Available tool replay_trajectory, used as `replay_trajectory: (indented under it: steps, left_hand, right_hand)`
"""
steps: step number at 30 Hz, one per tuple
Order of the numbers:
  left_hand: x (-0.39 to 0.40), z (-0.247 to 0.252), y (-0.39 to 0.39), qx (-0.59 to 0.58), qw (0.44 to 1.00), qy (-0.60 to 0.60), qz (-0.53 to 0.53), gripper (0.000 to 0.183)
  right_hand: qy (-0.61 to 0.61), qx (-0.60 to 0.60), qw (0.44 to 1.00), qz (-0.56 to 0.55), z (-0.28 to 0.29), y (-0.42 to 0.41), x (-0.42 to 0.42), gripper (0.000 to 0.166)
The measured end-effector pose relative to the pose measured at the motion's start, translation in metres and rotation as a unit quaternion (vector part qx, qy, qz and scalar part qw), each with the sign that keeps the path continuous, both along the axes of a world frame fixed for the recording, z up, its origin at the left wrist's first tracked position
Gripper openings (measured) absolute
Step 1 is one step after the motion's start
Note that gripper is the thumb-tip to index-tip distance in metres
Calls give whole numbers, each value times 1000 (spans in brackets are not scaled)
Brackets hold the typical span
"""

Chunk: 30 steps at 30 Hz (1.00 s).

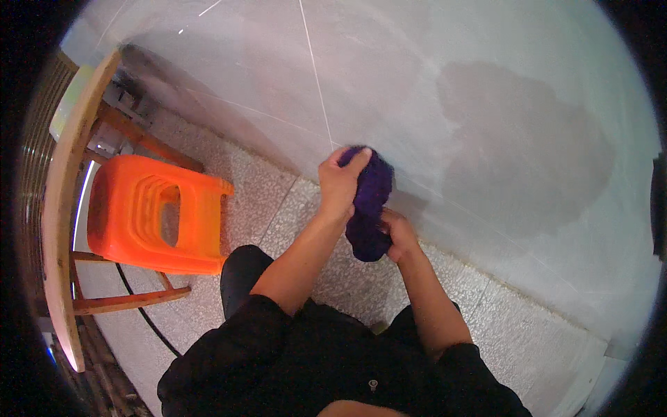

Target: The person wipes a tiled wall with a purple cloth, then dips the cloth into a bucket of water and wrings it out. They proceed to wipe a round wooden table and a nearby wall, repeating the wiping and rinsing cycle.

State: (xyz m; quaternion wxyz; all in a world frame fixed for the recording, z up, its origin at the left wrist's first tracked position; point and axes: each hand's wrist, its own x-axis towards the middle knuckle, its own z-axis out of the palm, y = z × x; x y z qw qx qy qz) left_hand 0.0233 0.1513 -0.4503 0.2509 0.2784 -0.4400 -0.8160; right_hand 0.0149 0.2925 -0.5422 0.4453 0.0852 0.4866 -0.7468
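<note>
A dark purple cloth (371,208), bunched lengthwise, hangs between my two hands in front of a pale grey wall (396,83). My left hand (342,180) grips its upper end, the thumb lying across the fabric. Lower down, my right hand (401,232) holds the cloth's right edge, its fingertips partly hidden behind the material. On the wall to the right spreads a large darker patch (526,151) with an irregular outline; it looks damp.
To my left, an orange plastic stool (156,213) stands beside a wooden table (65,208) with wooden legs. A black cable (148,318) runs over the speckled floor tiles (354,284). The wall meets the floor just ahead of my knees.
</note>
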Motion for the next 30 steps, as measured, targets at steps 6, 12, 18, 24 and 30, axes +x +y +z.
replay_trajectory:
  steps: [6, 12, 18, 24, 30]
  left_hand:
    - [-2, -21, 0, 117, 993, 28, 20, 20]
    - [-2, -8, 8, 5, 1000, -8, -21, 20]
    - [-1, -46, 2, -79, 996, -31, 32, 18]
    - [-4, -46, -1, -77, 996, 3, 33, 17]
    - [-4, -32, 7, -198, 979, -28, 42, 19]
  right_hand:
    - [-14, -46, 999, -25, 1, 2, 4, 25]
    - [-16, 5, 1000, -10, -5, 5, 6, 20]
    - [-42, -3, 998, -44, 18, -2, 14, 19]
    - [6, -7, 1000, -20, 22, 1, 13, 23]
    - [8, -18, 999, -29, -5, 8, 7, 14]
